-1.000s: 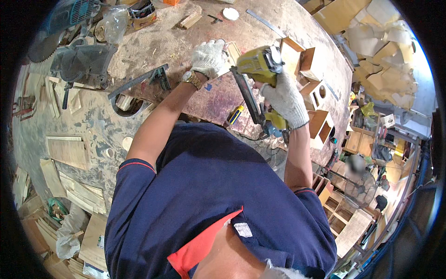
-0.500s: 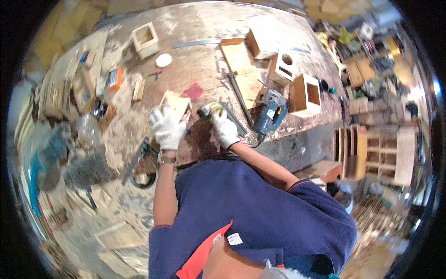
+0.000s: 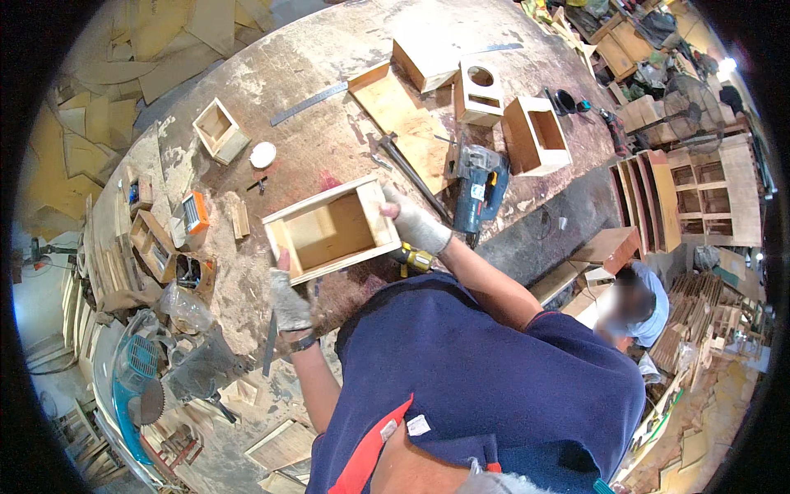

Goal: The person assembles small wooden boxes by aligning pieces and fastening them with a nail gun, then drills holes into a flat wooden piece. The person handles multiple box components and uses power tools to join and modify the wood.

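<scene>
A pale wooden box [image 3: 277,240], its open side turned up toward me, is raised above the bench between both hands. My left hand [image 3: 290,305], in a white work glove, grips its near left corner with the thumb over the rim. At the right end, my right hand [image 3: 418,224], gloved too, is closed on the other short side, thumb on the edge. Just below that end lies a yellow and black tool [image 3: 415,258], partly hidden by the box and my arm; its kind does not show.
A hammer [image 3: 411,174] and a blue jigsaw [image 3: 475,193] lie right of the box. Several wooden boxes, one a box with a round hole [image 3: 479,97], stand beyond. A circular saw [image 3: 140,379] is at lower left. Another person [image 3: 646,305] is at the right.
My right hand has let go of the yellow and black tool and taken the box's right end. The box has been lifted and tilted to show its open inside. The view has shifted.
</scene>
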{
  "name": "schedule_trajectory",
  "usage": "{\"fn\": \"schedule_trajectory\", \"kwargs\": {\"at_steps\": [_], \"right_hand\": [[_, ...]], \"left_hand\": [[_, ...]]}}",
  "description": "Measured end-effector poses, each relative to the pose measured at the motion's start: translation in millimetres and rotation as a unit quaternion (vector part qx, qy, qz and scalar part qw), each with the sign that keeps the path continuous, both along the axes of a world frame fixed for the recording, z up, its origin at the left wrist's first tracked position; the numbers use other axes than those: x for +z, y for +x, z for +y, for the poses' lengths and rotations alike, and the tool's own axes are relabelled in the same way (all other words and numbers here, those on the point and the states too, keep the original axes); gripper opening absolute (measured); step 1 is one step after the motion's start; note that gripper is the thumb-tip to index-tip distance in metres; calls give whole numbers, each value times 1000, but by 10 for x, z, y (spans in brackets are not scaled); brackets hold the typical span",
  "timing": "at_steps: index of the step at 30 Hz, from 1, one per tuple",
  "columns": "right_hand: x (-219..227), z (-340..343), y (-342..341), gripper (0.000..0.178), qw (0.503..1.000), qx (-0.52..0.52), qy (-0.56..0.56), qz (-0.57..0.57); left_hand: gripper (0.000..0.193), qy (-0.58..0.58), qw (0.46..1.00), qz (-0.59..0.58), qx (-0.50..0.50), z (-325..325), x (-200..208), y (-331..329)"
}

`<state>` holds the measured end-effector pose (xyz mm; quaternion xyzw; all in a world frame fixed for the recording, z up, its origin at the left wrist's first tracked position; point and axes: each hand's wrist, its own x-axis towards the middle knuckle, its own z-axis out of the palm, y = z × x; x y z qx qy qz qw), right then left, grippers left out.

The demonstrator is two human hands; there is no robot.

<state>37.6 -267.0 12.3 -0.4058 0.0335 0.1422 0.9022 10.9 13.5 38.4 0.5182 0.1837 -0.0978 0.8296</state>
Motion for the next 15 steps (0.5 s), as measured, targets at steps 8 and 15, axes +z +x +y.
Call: {"fn": "schedule_trajectory", "kwargs": {"at_steps": [8,15], "right_hand": [[51,-703,609,57,933,-276,-16,229],[539,-1718,1888,50,890,-455,-27,28]], "left_hand": [[59,-48,995,84,15,-114,-541,269],[52,15,993,98,63,240,-623,105]]}}
